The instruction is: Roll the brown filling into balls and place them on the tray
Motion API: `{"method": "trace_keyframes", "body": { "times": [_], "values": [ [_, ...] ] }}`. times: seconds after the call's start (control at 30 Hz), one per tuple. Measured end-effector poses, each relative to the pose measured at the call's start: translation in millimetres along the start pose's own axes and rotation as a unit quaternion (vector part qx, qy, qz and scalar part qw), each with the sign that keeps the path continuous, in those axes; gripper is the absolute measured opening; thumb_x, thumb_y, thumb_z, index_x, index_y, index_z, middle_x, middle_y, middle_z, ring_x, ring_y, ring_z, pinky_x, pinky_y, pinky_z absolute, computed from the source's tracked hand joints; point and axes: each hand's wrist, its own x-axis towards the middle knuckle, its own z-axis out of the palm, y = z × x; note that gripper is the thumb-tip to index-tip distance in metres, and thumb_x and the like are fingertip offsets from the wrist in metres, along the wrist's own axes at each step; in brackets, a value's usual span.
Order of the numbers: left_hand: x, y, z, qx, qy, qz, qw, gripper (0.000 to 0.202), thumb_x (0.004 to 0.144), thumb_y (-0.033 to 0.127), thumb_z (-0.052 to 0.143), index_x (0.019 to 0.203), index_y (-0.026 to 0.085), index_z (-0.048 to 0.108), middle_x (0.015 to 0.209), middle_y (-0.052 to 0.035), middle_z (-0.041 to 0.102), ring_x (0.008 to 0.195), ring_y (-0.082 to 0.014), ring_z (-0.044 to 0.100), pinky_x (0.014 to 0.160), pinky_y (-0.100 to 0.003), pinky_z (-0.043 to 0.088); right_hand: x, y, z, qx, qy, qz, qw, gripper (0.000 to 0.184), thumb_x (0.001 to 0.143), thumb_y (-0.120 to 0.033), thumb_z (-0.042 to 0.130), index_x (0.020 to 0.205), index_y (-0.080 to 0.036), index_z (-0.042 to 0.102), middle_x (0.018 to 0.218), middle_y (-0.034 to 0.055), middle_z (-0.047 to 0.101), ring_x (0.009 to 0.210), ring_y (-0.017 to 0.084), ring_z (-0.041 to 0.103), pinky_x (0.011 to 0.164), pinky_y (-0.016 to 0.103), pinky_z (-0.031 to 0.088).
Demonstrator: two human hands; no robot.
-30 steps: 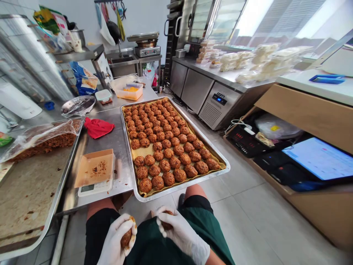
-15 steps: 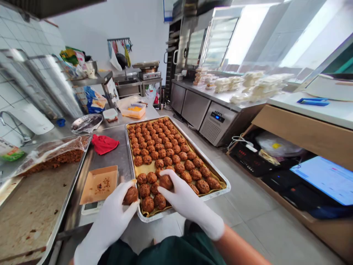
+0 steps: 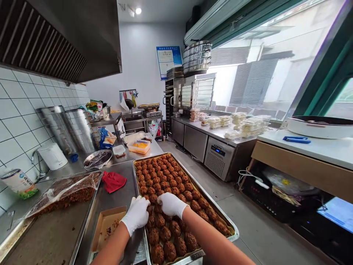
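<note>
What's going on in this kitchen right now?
A person in white gloves is leaning over a metal tray packed with rows of brown dough balls. The left hand and the right hand are both down in a gap between the rows. Beside the tray sit a cardboard box and a red cloth.

Two trays [image 3: 193, 182] — one red cloth [image 3: 113, 181].
</note>
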Motion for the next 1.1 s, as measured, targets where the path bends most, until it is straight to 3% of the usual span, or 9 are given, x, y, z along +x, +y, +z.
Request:
{"method": "trace_keyframes", "body": {
  "times": [0.1,0.23,0.4,0.57,0.77,0.87,1.0,1.07,1.1],
  "values": [
    [-4,-7,-9.6,-0.007,-0.008,0.002,1.000,0.041,0.070,0.012,0.054,0.106,0.026,0.069,0.107,-0.0088,0.071,0.111,-0.0304,0.058,0.096,-0.044,0.040,-1,21,-16,0.026,0.049,0.001,0.998,0.029,0.075,-0.003,0.056,0.092,-0.021,0.071,0.094,0.0045,0.076,0.088,0.018,0.068,0.081,0.030,0.049],
    [6,-15,-23.5,-0.023,0.022,-0.034,0.999,0.041,0.085,0.011,0.039,0.112,0.025,0.066,0.112,-0.0066,0.070,0.109,-0.0220,0.060,0.096,-0.034,0.041,2,37,-25,0.042,0.122,0.018,0.991,0.035,0.082,-0.009,0.040,0.097,-0.024,0.068,0.100,0.0058,0.075,0.096,0.019,0.068,0.085,0.030,0.047],
    [54,-10,-18.7,0.010,0.011,-0.085,0.996,0.033,0.084,0.022,0.049,0.112,0.018,0.066,0.115,-0.0143,0.070,0.113,-0.0322,0.060,0.100,-0.045,0.041,37,15,1,0.028,0.100,0.015,0.995,0.023,0.077,-0.023,0.056,0.095,-0.022,0.069,0.105,0.0120,0.073,0.096,0.030,0.071,0.084,0.039,0.053],
    [89,-1,-0.4,0.034,-0.058,-0.103,0.992,0.048,0.073,0.026,0.065,0.118,0.009,0.068,0.116,-0.0232,0.071,0.121,-0.0422,0.057,0.103,-0.054,0.041,73,-2,31,-0.005,0.058,0.047,0.997,0.053,0.069,-0.021,0.066,0.120,-0.007,0.062,0.114,0.0296,0.068,0.095,0.047,0.071,0.078,0.058,0.057],
    [93,-1,5.9,-0.022,-0.036,-0.137,0.990,0.053,0.065,0.013,0.067,0.118,0.010,0.067,0.122,-0.0224,0.066,0.121,-0.0419,0.057,0.106,-0.056,0.039,82,8,40,0.003,0.069,0.065,0.995,0.067,0.062,-0.020,0.071,0.127,-0.007,0.057,0.113,0.0270,0.069,0.095,0.046,0.071,0.081,0.059,0.057],
    [83,-3,4.0,-0.108,0.008,-0.135,0.985,0.054,0.061,0.004,0.063,0.114,0.017,0.067,0.132,-0.0171,0.060,0.123,-0.0344,0.057,0.110,-0.048,0.037,81,6,37,0.018,0.074,0.064,0.995,0.067,0.056,-0.022,0.074,0.120,-0.007,0.062,0.107,0.0271,0.070,0.091,0.049,0.070,0.079,0.063,0.056],
    [64,-15,-6.9,-0.288,0.107,-0.154,0.939,0.031,0.072,0.016,0.057,0.102,0.022,0.066,0.123,-0.0090,0.065,0.117,-0.0244,0.061,0.105,-0.034,0.043,79,-2,24,0.076,0.081,0.066,0.992,0.044,0.051,-0.016,0.072,0.094,-0.008,0.071,0.102,0.0285,0.071,0.092,0.050,0.069,0.082,0.060,0.054],
    [54,-26,-13.5,-0.391,0.152,-0.197,0.886,0.026,0.080,0.037,0.053,0.097,0.022,0.065,0.111,-0.0092,0.070,0.105,-0.0254,0.066,0.089,-0.034,0.053,75,-4,10,0.135,0.099,0.074,0.983,0.036,0.052,-0.014,0.069,0.088,-0.010,0.069,0.108,0.0266,0.069,0.098,0.044,0.069,0.087,0.052,0.054],
    [50,-31,-16.0,-0.438,0.167,-0.227,0.853,0.035,0.081,0.049,0.050,0.095,0.021,0.065,0.103,-0.0104,0.071,0.093,-0.0262,0.069,0.076,-0.035,0.055,71,-5,2,0.172,0.107,0.077,0.976,0.034,0.054,-0.015,0.067,0.088,-0.011,0.068,0.107,0.0230,0.070,0.098,0.039,0.069,0.087,0.046,0.054]
  ]
}}
